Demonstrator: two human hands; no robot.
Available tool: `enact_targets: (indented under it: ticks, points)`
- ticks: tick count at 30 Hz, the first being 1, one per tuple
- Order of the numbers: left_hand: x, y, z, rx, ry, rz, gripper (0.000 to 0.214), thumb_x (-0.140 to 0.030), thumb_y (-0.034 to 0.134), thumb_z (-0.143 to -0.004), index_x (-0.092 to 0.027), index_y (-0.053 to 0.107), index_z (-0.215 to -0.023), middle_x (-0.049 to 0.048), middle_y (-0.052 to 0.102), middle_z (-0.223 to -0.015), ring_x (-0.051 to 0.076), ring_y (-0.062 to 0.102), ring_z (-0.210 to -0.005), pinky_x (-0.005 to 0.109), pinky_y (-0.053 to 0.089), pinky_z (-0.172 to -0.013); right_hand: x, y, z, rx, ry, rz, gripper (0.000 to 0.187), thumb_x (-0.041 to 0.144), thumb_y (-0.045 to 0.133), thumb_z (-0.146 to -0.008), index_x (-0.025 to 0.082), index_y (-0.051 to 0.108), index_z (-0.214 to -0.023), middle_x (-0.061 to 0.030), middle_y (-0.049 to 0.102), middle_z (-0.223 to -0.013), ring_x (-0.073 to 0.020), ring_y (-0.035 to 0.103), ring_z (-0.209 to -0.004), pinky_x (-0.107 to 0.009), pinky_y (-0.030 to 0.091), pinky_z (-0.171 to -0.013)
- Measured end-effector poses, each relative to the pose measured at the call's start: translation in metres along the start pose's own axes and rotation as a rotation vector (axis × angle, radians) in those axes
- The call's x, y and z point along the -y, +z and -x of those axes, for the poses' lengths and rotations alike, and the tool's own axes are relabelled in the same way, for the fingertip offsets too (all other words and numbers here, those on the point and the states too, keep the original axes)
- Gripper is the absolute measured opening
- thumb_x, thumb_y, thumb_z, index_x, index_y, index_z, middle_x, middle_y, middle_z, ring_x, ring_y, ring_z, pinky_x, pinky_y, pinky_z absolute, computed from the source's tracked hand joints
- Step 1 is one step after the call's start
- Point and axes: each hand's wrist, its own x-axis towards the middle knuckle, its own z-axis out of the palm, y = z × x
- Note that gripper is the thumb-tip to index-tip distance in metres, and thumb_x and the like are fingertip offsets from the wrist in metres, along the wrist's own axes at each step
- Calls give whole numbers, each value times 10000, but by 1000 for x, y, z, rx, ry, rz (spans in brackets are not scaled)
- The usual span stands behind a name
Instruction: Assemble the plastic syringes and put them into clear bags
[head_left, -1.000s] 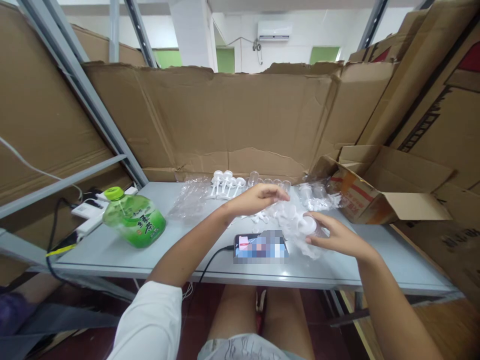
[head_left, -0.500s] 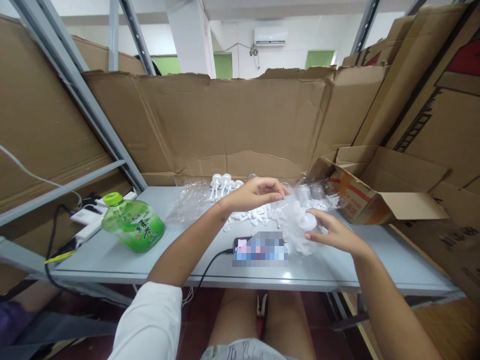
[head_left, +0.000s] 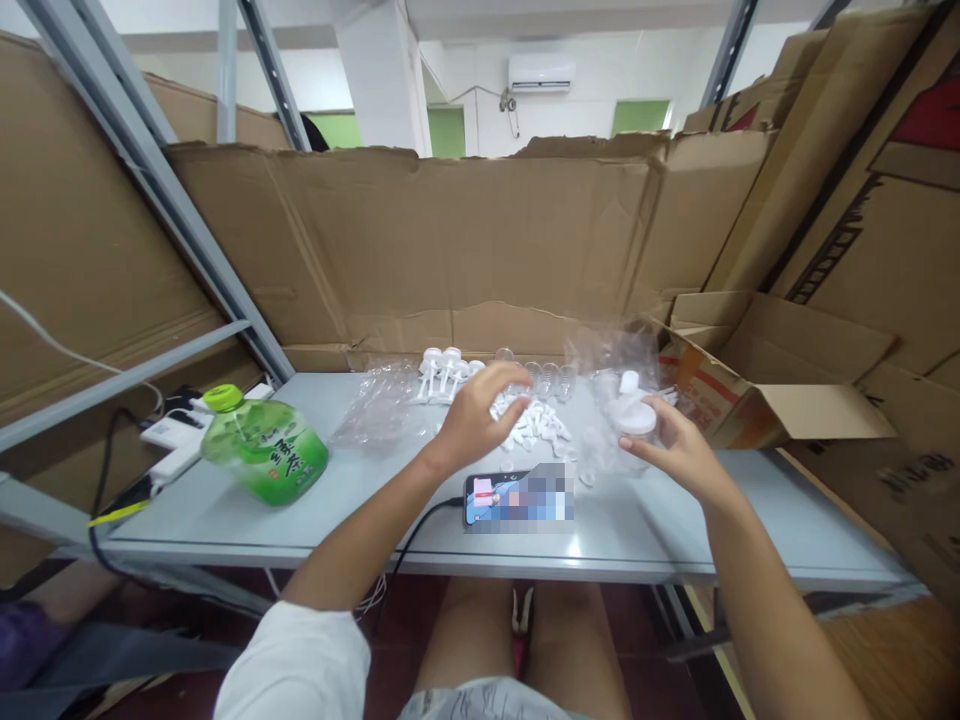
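My right hand (head_left: 671,448) grips a small clear bottle with a white pump cap (head_left: 634,412), held just above the grey table (head_left: 225,510). My left hand (head_left: 480,410) hovers over a heap of small white plastic pump parts (head_left: 534,425), its fingers curled downward and blurred by motion. A row of white pump heads (head_left: 444,368) and clear little bottles (head_left: 551,376) stands behind the heap. A crumpled clear plastic bag (head_left: 607,350) is lifted up near the right hand.
A phone (head_left: 517,498) on a black cable lies near the table's front edge. A green tea bottle (head_left: 262,450) lies at the left beside a power strip (head_left: 176,435). An open cardboard box (head_left: 750,385) sits at the right. Cardboard sheets (head_left: 450,240) wall the back.
My left hand dropped from the plastic bag down to the heap of white parts. My right hand rose slightly with the capped bottle, and the bag shifted back and up.
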Motion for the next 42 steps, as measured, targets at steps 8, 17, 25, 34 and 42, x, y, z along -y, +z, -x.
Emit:
enact_targets:
  ticks: [8, 17, 25, 34, 42]
  points:
    - [31, 19, 88, 644, -77, -185, 298, -151, 480, -786, -315, 672, -946, -4, 514, -1261, 226, 379, -1224, 449, 252, -1046, -7, 0, 1, -1, 16, -54, 494, 418, 704, -649, 208, 521, -1057, -86, 593, -1032, -264, 561, -966, -394, 446, -849]
    - [42, 10, 67, 364, -272, 18, 249, -254, 443, -843, -270, 628, -1009, 38, 587, -1157, 213, 456, -1165, 448, 289, -1036, -7, 21, -16, 39, 15, -117, 488, 412, 703, -654, 218, 513, -1059, -70, 574, -1038, -242, 550, -972, -382, 439, -851]
    - [41, 27, 9, 94, -421, 706, 532, -392, 612, -754, -217, 453, -1231, 129, 552, -1217, 228, 527, -1121, 377, 421, -935, 5, 39, -40, 224, 15, -220, 455, 401, 697, -657, 228, 502, -1030, -45, 559, -1006, -207, 552, -919, -335, 463, -795]
    - [22, 29, -33, -259, -521, 733, 235, -372, 582, -756, -138, 588, -773, 52, 656, -830, 118, 620, -619, 212, 480, -502, 7, 63, -48, 279, 62, -349, 497, 397, 695, -668, 246, 457, -1078, -37, 574, -995, -190, 574, -896, -332, 473, -774]
    - [11, 13, -47, -280, -365, 550, 177, -294, 555, -786, -139, 617, -728, 23, 631, -709, 89, 574, -642, 201, 468, -601, 5, 67, -58, 71, -5, -480, 504, 454, 575, -777, 291, 412, -1225, -86, 547, -1219, -214, 550, -1086, -408, 433, -920]
